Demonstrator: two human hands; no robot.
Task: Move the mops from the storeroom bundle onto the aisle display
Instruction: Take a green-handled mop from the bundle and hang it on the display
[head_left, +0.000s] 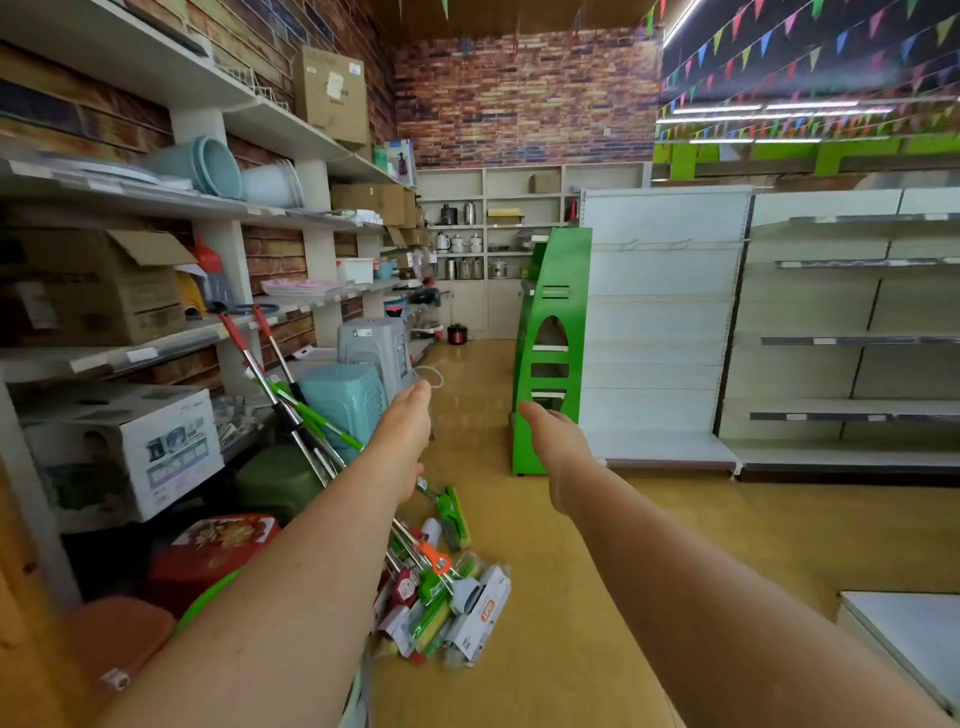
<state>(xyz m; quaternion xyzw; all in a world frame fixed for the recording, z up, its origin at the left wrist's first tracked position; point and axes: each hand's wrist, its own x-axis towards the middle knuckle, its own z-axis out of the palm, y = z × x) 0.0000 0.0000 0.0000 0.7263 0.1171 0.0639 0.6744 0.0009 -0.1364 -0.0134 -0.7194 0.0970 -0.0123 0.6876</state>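
**Head view: both hands extended above the leaning mop bundle**

Head camera shows both bare forearms extended forward over the yellow-tan floor (597, 597). The left hand (402, 431) is seen from the back, fingers (421, 392) straight and together, gripping nothing. The right hand (558, 447) is also empty, its fingers extended forward and partly hidden behind the hand.

The bundle of mops with chrome poles, red and green grips and packaged sponge heads (447, 597) leans against the white wall shelving (156, 343) at left. Its heads rest on the floor; its grips reach the shelf edge. The left hand appears in front of the poles; contact cannot be confirmed.

A green metal display stand (550, 343) and white aisle gondola shelving (675, 322) stand beyond, well apart from the bundle.
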